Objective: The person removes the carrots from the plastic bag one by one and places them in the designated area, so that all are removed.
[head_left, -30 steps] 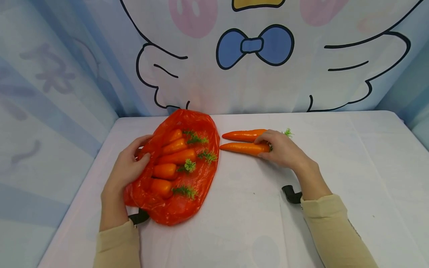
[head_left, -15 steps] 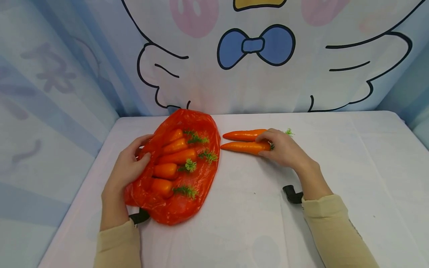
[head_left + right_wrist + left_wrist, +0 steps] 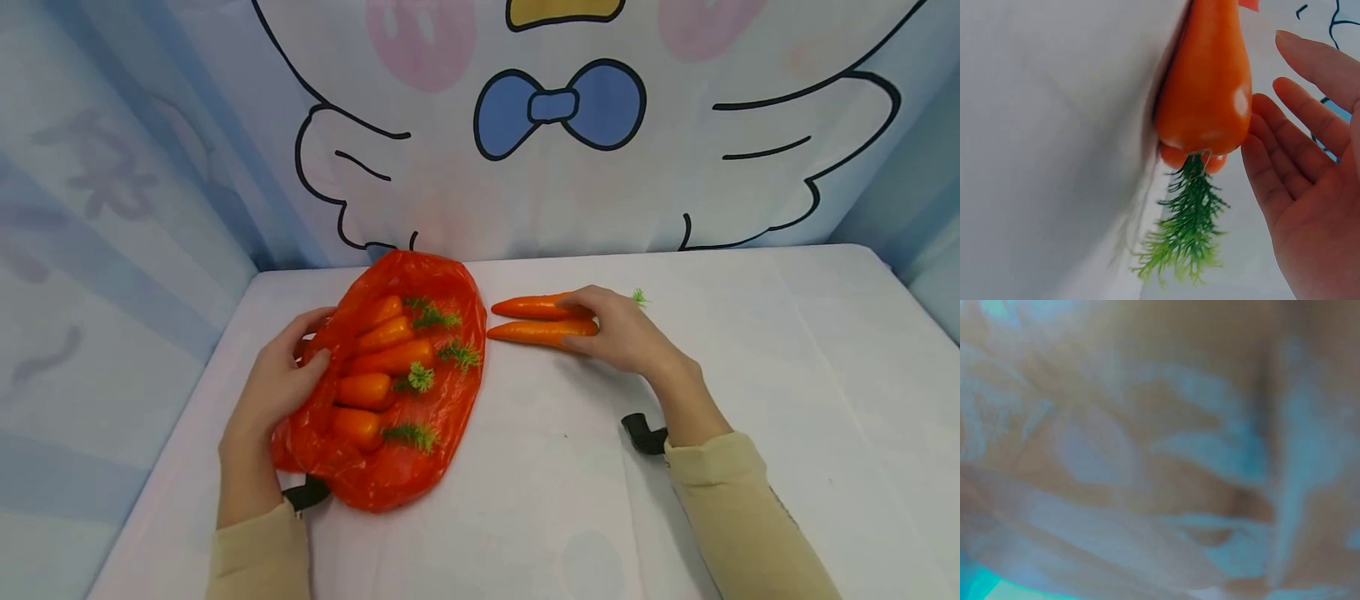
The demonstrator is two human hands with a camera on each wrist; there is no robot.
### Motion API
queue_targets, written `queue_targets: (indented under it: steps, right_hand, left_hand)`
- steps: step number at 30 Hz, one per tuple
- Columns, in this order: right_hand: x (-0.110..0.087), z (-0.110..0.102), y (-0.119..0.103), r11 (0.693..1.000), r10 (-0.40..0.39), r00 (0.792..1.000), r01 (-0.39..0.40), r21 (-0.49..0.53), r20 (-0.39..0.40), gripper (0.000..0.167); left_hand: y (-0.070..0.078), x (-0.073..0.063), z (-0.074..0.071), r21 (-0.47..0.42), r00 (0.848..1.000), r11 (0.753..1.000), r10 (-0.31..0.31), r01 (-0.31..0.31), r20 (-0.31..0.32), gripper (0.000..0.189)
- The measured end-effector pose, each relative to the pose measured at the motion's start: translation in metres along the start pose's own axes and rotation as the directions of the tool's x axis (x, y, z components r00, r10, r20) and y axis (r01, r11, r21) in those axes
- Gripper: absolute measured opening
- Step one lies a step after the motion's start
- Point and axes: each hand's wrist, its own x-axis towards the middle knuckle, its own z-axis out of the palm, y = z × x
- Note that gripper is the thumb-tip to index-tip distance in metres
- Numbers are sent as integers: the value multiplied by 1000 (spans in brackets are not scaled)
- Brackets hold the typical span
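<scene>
A red plastic bag (image 3: pixel 457 417) lies spread at the left of the table, several orange carrots (image 3: pixel 393 358) with green tops inside it. My left hand (image 3: pixel 273 383) grips its left edge, thumb on top and fingers under the film. The left wrist view is blurred by creased film close to the lens. Right of the bag, a near carrot (image 3: pixel 536 332) and a far carrot (image 3: pixel 525 307) lie side by side, tips toward it. Over their thick ends hovers my right hand (image 3: pixel 626 333); in the right wrist view its fingers are loosely extended beside a carrot (image 3: pixel 1207 87), without closing round it.
A white cloth covers the table (image 3: pixel 750 358). Behind stands a fabric backdrop with a printed blue bow tie (image 3: pixel 553 106), and another patterned cloth (image 3: pixel 97 333) hangs at the left. Black wrist mounts (image 3: pixel 643 433) jut out by each wrist.
My right hand has shifted slightly left along the two carrots, its thumb now covering more of the near one's end. The left hand keeps its hold on the bag. The head view tilted a little.
</scene>
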Motion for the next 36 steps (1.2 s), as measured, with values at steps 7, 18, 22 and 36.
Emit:
queue_targets:
  steps: [7, 18, 22, 36]
  right_hand:
    - [12, 10, -25, 996, -86, 996, 86, 38, -10, 45]
    - [30, 33, -72, 951, -282, 959, 277, 140, 17, 43]
    - [33, 45, -88, 939, -321, 946, 311, 145, 52, 44]
    - [40, 90, -136, 934, -356, 918, 341, 107, 176, 49]
  left_hand:
    - [-1, 3, -7, -12, 1000, 1000, 6, -5, 18, 54]
    - [-2, 5, -7, -1, 999, 1000, 30, -30, 12, 52]
    - [-2, 4, -5, 10, 999, 999, 30, -30, 12, 51]
    - [-2, 6, 1, 4, 999, 1000, 23, -24, 27, 50]
